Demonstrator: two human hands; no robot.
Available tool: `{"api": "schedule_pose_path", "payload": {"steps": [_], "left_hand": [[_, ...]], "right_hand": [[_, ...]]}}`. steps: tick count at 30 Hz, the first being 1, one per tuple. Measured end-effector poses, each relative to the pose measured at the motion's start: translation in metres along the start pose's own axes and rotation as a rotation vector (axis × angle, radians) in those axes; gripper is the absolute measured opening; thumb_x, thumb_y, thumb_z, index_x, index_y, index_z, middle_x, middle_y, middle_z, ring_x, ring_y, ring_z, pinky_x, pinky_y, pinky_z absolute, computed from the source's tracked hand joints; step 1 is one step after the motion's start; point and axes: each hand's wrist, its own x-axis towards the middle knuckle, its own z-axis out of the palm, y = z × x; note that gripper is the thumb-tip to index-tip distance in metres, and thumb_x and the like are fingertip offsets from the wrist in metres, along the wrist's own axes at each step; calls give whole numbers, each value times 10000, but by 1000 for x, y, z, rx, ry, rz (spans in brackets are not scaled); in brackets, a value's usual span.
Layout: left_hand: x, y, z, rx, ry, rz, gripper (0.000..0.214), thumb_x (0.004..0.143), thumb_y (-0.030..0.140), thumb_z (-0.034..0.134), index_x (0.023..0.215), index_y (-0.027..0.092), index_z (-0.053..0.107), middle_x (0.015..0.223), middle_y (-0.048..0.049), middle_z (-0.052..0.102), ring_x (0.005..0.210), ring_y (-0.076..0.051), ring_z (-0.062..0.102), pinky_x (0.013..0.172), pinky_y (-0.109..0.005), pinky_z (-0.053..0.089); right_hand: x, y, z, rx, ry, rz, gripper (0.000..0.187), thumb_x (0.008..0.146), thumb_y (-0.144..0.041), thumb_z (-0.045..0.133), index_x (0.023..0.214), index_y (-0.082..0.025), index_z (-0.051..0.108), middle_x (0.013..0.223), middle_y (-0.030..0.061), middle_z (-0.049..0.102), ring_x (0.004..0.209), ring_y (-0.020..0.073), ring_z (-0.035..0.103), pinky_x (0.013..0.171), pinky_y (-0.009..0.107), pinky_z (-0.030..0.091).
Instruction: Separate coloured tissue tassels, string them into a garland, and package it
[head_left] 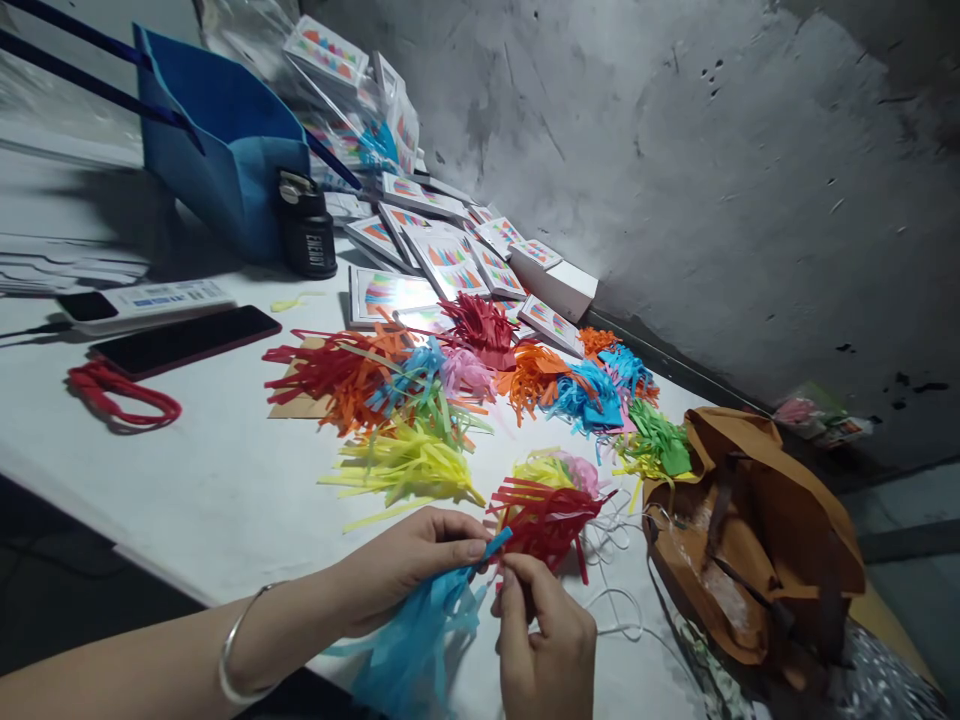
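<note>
My left hand (pixel 409 565) pinches the top of a light blue paper tassel (pixel 420 640), whose fringe hangs down toward me. My right hand (pixel 544 640) is closed on the same tassel's twisted end, fingertips meeting the left hand's. Just beyond my fingers lies a red paper tassel (pixel 544 515) on the white table (pixel 210 470). A yellow tassel (pixel 409 470) lies to the left of it, and a white string (pixel 619 590) runs under the red one.
Several tassels in red, orange, blue, green and pink lie across the table's middle. Small printed boxes (pixel 442 260) are stacked at the back by a blue bag (pixel 225 150) and a black bottle (pixel 307 225). A phone (pixel 184 340) lies left; a brown bag (pixel 750 540) right.
</note>
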Motion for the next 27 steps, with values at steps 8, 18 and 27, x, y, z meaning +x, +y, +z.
{"api": "schedule_pose_path", "payload": {"steps": [8, 18, 27], "left_hand": [[3, -5, -8, 306, -67, 186, 283, 765, 421, 822, 816, 153, 747, 720, -16, 687, 746, -173, 603, 716, -263, 445], [3, -9, -10, 703, 107, 413, 72, 794, 247, 724, 783, 185, 688, 737, -3, 689, 713, -171, 596, 669, -249, 434], [14, -24, -19, 909, -33, 374, 66, 807, 221, 686, 854, 197, 725, 824, -18, 729, 770, -189, 625, 709, -253, 434]], "right_hand": [[6, -8, 8, 482, -153, 334, 438, 905, -554, 605, 1149, -195, 542, 699, -17, 683, 416, 100, 577, 434, 199, 434], [7, 2, 19, 144, -56, 97, 308, 979, -482, 495, 870, -226, 625, 783, 22, 649, 684, 159, 635, 595, 242, 495], [46, 13, -24, 553, 285, 69, 366, 967, -579, 491, 851, -239, 561, 647, -30, 546, 548, 134, 537, 547, 263, 472]]}}
